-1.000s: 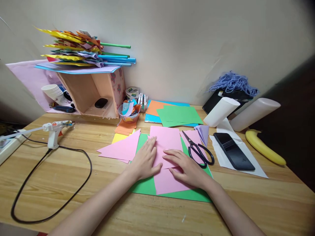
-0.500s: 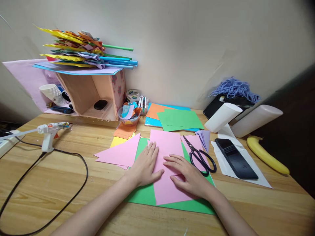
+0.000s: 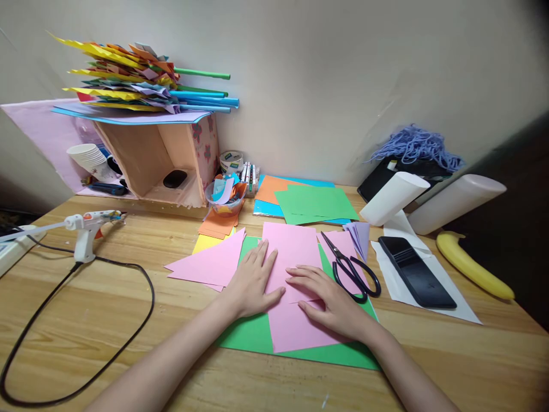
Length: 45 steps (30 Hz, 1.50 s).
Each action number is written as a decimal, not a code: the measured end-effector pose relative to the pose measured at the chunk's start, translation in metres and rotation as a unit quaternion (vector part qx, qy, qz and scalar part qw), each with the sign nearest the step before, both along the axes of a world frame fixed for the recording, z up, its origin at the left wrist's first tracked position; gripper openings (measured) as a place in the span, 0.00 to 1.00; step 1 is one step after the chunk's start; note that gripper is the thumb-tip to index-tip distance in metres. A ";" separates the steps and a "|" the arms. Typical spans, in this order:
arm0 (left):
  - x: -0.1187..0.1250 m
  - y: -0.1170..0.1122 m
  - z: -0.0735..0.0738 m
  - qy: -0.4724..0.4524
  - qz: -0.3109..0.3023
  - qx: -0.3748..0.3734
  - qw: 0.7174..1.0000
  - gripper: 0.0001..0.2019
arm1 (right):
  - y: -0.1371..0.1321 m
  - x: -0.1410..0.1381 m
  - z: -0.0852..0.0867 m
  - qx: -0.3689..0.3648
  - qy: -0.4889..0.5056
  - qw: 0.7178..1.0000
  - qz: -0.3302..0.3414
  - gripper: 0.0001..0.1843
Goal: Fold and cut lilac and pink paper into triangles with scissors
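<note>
A pink sheet of paper [image 3: 295,329] lies over a larger green sheet [image 3: 244,337] on the wooden table. My left hand [image 3: 253,280] rests flat on the pink sheet's left edge, fingers stretched out and thumb apart. On its right half lies my right hand [image 3: 323,297], fingers spread, palm down. Beside the right hand, black-handled scissors [image 3: 349,269] lie with blades pointing up and left, partly on another pink piece [image 3: 345,243]. Pointed pink paper pieces [image 3: 210,260] sit left of my left hand.
A glue gun [image 3: 88,232] with a looping black cord stands at left. Behind are a bowl of paper scraps [image 3: 225,200], stacked green sheets [image 3: 317,203] and an open box [image 3: 150,154]. To the right lie a phone [image 3: 416,272], a banana [image 3: 474,266] and white paper rolls [image 3: 394,199].
The camera view has shifted slightly, so things at the right sit a little farther right. Both hands stay on the pink sheet with hardly any movement.
</note>
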<state>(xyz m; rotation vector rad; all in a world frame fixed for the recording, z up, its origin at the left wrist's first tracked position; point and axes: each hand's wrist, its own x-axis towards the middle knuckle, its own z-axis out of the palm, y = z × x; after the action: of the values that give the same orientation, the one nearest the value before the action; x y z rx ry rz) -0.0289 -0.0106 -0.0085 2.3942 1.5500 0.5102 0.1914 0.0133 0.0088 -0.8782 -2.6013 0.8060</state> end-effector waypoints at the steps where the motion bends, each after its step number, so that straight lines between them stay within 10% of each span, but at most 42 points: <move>1: -0.001 0.001 0.001 0.005 0.006 0.001 1.000 0.35 | 0.000 0.000 0.000 -0.001 0.000 1.000 -0.001 0.23; 9: -0.011 0.009 0.003 0.039 0.027 -0.001 0.999 0.36 | 0.001 0.000 -0.001 -0.026 0.019 0.999 -0.008 0.18; 13: -0.014 0.010 0.001 0.020 0.029 0.001 0.999 0.38 | -0.001 -0.002 -0.004 -0.046 0.082 0.989 -0.112 0.13; 21: -0.007 0.008 0.008 -0.175 0.123 0.057 0.975 0.30 | 0.003 -0.004 -0.005 -0.271 0.187 0.914 -0.236 0.16; 25: 0.001 -0.003 0.019 -0.325 0.175 -0.115 0.922 0.19 | 0.004 -0.007 -0.007 -0.315 0.316 0.848 -0.286 0.19; 33: 0.007 -0.011 0.018 -0.418 0.159 -0.292 0.845 0.23 | -0.012 -0.019 -0.001 -0.364 0.301 0.856 -0.209 0.17; 45: -0.002 -0.005 0.007 -0.384 0.159 -0.231 0.880 0.21 | -0.011 -0.007 0.007 -0.457 0.158 0.867 -0.118 0.19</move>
<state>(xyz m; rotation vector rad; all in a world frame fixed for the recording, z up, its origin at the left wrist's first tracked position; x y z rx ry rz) -0.0308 -0.0154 -0.0018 1.3257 1.4466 0.8950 0.1846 0.0024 0.0155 -1.1148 -1.7026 1.9595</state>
